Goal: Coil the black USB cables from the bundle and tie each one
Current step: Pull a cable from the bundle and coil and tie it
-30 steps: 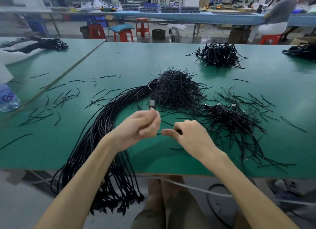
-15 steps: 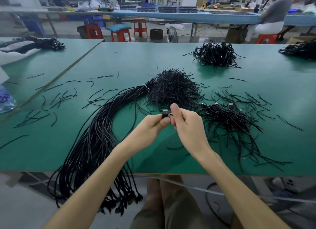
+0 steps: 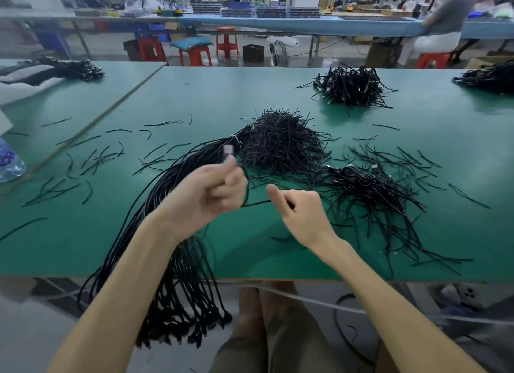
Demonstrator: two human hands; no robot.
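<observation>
A bottle (image 3: 10, 165) at the left edge is carrying the only print in view. Large blue-purple characters are showing on its label (image 3: 6, 156). They are looking like rounded figures, perhaps an 8, but the frame is cutting them off and blur is keeping them from being read with any certainty. Nothing else is showing legible text, numbers or brands.
</observation>
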